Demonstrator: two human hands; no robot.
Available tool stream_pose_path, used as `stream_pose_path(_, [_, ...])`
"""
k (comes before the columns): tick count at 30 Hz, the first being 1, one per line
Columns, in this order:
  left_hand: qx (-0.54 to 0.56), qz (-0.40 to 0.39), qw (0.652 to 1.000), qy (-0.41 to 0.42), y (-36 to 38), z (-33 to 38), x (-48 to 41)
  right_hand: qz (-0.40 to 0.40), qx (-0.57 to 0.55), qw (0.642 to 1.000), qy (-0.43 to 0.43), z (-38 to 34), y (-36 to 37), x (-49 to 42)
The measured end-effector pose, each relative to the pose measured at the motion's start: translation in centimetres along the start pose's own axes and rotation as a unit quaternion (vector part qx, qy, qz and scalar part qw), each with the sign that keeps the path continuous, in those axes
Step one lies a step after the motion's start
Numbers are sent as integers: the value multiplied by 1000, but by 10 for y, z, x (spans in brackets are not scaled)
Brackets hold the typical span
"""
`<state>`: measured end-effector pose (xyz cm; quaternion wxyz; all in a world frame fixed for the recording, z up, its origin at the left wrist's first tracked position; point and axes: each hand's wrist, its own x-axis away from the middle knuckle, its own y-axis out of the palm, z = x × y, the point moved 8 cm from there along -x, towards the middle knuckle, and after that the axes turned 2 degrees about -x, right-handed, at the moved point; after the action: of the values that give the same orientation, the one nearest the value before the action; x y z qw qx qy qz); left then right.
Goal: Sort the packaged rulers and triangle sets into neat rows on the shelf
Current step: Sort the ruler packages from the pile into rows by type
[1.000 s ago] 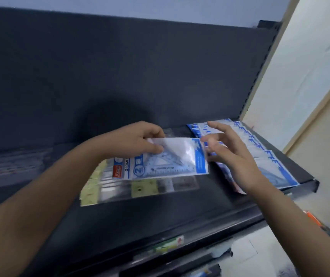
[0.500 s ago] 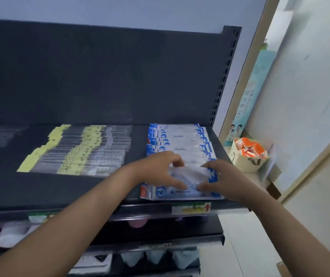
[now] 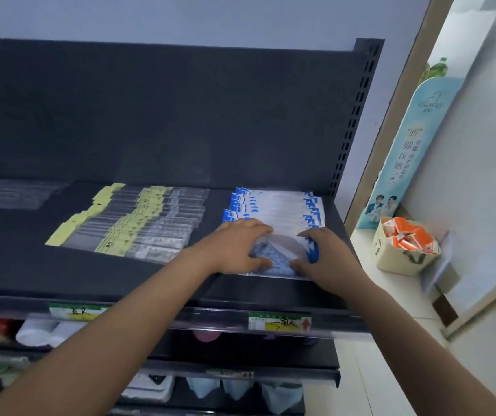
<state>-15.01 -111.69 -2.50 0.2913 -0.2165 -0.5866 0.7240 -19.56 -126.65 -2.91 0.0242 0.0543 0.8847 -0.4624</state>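
A row of blue-and-white triangle set packs (image 3: pixel 273 205) lies overlapped at the right end of the dark shelf (image 3: pixel 90 277). The front triangle set pack (image 3: pixel 276 255) lies at the near end of that row. My left hand (image 3: pixel 234 247) holds its left end between fingers and thumb. Around its blue right end curl the thumb and fingers of my right hand (image 3: pixel 328 259). To the left lies a slanted row of clear ruler packs with yellow labels (image 3: pixel 138 223).
More clear packs (image 3: pixel 9 193) lie at the shelf's far left. Price labels (image 3: pixel 279 321) sit on the front rail, with lower shelves of goods beneath. On a ledge to the right stand a box of orange packets (image 3: pixel 406 244) and a tall teal sign (image 3: pixel 406 151).
A second ago my left hand held the pack in the air over the rulers. Both hands have since brought it down onto the near end of the triangle set row.
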Motion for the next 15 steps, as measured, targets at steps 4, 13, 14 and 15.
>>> stream_pose_path(4, [8, 35, 999, 6, 1, 3, 14, -10, -4, 1000, -10, 0, -1, 8])
stream_pose_path(13, [-68, 82, 994, -36, -28, -29, 55, 60, 103, 989, -91, -70, -6, 14])
stream_pose_path(14, [-74, 91, 992, -41, -37, -37, 66, 56, 108, 987, -108, -88, 1, 12])
stream_pose_path(15, [-81, 103, 990, -47, -47, -47, 79, 57, 109, 985, -122, -107, 7, 11])
